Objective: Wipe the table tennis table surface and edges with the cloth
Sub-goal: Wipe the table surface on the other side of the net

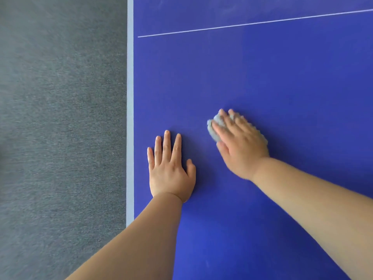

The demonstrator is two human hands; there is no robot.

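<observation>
We press our right hand (241, 142) flat over the bunched grey cloth (214, 126), fingers (223, 115) spread across it and pinning it to the blue counter (282, 87), so the palm's weight drives the wipe. Our left hand (171, 168) lies empty, fingers extended, just inside the pale edge stripe (130, 118), likely bracing our lean. The cloth sits well short of the white line (252, 23).

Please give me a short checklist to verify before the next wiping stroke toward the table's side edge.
1. Cloth under the right hand: ok, fingers press it on the table.
2. Left hand flat, bracing: ok.
3. Path toward the pale edge stripe: not ok, left hand lies between cloth and stripe.
4. Cloth covers the palm fully: cannot tell, mostly hidden.
5. Surface already clean near the white line: cannot tell.
</observation>
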